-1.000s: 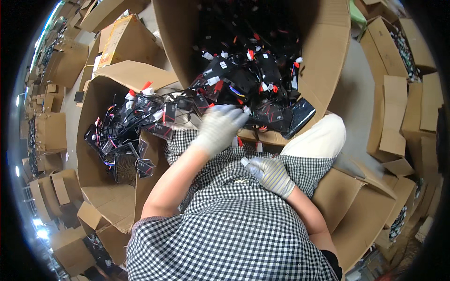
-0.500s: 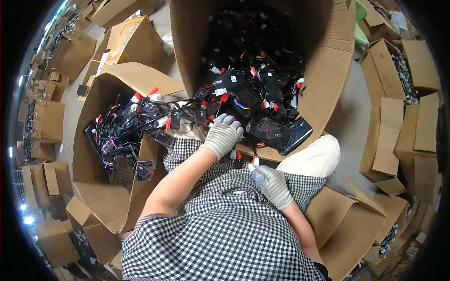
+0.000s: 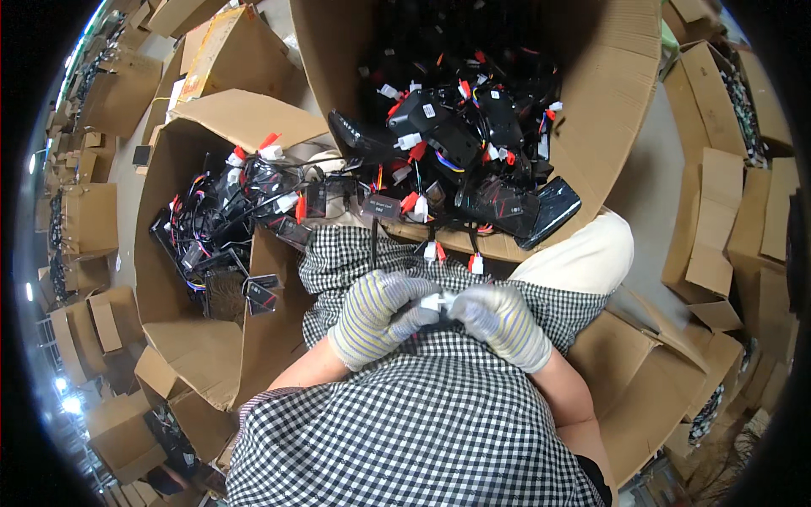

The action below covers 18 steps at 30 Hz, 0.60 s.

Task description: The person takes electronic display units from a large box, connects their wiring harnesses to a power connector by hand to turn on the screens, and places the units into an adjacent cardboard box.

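Observation:
Both of my hands wear striped knit gloves and meet above my checked apron. My left hand [image 3: 382,316] is closed, with a small white plug connector [image 3: 432,302] at its thumb and fingertips. Facing it, my right hand [image 3: 505,326] pinches something small and pale, mostly hidden by the fingers; whether the two pieces touch I cannot tell. Just beyond, white and red connectors [image 3: 434,251] hang over the edge of a large cardboard box [image 3: 604,127]. Inside lie black plastic devices [image 3: 438,135] with tangled cables. A dark rectangular tag [image 3: 380,208] hangs near the box's left front edge.
On my left, an open carton [image 3: 190,351] holds more wired black devices [image 3: 215,228]. A flattened-looking open carton [image 3: 621,406] stands at my right side. Several other cartons [image 3: 710,228] line the floor to the right, and more are stacked at far left.
My left hand has drawn back from the devices toward my lap and come up to my right hand. A white connector now shows at its fingertips. The view has shifted slightly.

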Each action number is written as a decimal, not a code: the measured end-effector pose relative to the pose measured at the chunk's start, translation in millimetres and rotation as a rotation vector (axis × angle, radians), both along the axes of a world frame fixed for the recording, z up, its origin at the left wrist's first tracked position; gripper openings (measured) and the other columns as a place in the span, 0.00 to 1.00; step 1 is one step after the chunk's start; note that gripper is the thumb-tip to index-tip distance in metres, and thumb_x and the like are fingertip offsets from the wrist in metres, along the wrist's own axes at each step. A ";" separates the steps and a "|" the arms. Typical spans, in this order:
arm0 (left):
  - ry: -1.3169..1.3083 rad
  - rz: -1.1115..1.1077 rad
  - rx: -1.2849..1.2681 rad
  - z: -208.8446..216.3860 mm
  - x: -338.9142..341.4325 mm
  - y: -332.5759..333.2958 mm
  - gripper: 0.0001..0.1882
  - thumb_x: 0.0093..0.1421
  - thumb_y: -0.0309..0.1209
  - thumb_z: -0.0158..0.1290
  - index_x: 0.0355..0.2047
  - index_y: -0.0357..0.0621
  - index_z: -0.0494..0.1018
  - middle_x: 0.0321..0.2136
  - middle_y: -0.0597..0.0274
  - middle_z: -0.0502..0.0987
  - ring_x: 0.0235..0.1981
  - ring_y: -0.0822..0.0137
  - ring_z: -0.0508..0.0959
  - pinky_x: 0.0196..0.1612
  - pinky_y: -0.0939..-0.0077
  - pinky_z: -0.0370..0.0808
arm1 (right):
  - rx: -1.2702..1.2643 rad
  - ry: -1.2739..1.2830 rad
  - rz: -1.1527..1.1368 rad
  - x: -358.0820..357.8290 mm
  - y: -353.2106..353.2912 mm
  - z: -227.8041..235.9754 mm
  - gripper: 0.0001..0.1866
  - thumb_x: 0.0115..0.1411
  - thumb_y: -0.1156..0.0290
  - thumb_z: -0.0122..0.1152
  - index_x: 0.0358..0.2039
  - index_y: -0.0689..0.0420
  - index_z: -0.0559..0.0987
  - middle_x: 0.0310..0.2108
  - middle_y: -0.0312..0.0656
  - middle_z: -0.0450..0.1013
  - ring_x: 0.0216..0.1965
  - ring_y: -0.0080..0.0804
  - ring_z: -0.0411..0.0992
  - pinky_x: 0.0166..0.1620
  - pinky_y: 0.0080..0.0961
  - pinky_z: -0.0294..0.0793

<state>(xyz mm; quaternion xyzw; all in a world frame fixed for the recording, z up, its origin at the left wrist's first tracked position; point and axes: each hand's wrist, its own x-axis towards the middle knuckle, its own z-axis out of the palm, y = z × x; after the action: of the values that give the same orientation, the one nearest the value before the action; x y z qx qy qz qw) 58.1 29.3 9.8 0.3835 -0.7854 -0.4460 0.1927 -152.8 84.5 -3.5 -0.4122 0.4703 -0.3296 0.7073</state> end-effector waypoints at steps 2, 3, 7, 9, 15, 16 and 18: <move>0.004 0.036 0.001 -9.5 2.4 2.6 0.19 0.54 0.46 0.56 0.35 0.44 0.77 0.20 0.58 0.75 0.22 0.58 0.75 0.26 0.68 0.70 | 0.095 -0.026 -0.044 -4.7 0.6 6.4 0.21 0.62 0.53 0.54 0.31 0.61 0.80 0.19 0.31 0.67 0.21 0.16 0.62 0.27 0.17 0.63; 0.014 0.021 -0.038 -8.6 -0.1 0.8 0.18 0.54 0.46 0.56 0.35 0.44 0.77 0.20 0.58 0.75 0.22 0.58 0.75 0.26 0.67 0.70 | 0.045 0.026 -0.004 -3.1 0.9 6.0 0.21 0.62 0.52 0.54 0.31 0.61 0.80 0.19 0.31 0.67 0.21 0.16 0.63 0.27 0.16 0.62; 0.051 -0.003 -0.068 -1.8 -3.8 -1.4 0.17 0.54 0.45 0.57 0.34 0.44 0.77 0.21 0.57 0.76 0.23 0.57 0.76 0.27 0.66 0.70 | 0.134 -0.107 0.081 -5.9 -9.4 6.8 0.22 0.60 0.51 0.56 0.30 0.60 0.81 0.16 0.29 0.66 0.16 0.13 0.58 0.21 0.13 0.55; 0.075 -0.113 -0.044 -1.5 -1.5 -5.8 0.17 0.54 0.45 0.57 0.34 0.44 0.77 0.22 0.58 0.76 0.23 0.57 0.76 0.27 0.66 0.70 | 0.293 -0.281 0.204 -12.0 -12.7 3.2 0.27 0.56 0.45 0.58 0.29 0.62 0.82 0.13 0.29 0.64 0.13 0.14 0.55 0.18 0.14 0.49; 0.087 -0.226 -0.010 -1.8 2.2 -2.0 0.16 0.52 0.44 0.59 0.33 0.44 0.78 0.24 0.60 0.78 0.24 0.58 0.76 0.28 0.65 0.70 | 0.279 -0.380 0.281 -5.4 -4.2 -20.9 0.24 0.57 0.48 0.59 0.30 0.61 0.81 0.18 0.32 0.71 0.16 0.13 0.60 0.20 0.12 0.57; 0.083 -0.225 -0.016 -4.3 2.8 -3.7 0.16 0.52 0.44 0.59 0.33 0.44 0.78 0.24 0.60 0.78 0.24 0.58 0.76 0.28 0.65 0.70 | 0.241 -0.387 0.311 -5.6 -3.8 -26.7 0.24 0.58 0.47 0.58 0.31 0.60 0.81 0.19 0.32 0.71 0.18 0.13 0.62 0.21 0.13 0.59; 0.262 -0.395 0.197 -12.4 5.7 -8.9 0.18 0.52 0.45 0.58 0.34 0.43 0.78 0.24 0.59 0.78 0.26 0.57 0.77 0.30 0.64 0.71 | 0.085 -0.166 0.586 -10.5 -8.4 -30.3 0.23 0.59 0.48 0.56 0.32 0.57 0.81 0.21 0.33 0.73 0.20 0.15 0.66 0.24 0.14 0.63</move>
<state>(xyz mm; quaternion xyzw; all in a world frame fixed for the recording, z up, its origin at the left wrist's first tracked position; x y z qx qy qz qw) 63.8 20.4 -2.6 0.1784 -0.7663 -0.5951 0.1635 -163.3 76.1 -33.8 -0.4719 0.2852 -0.1243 0.8249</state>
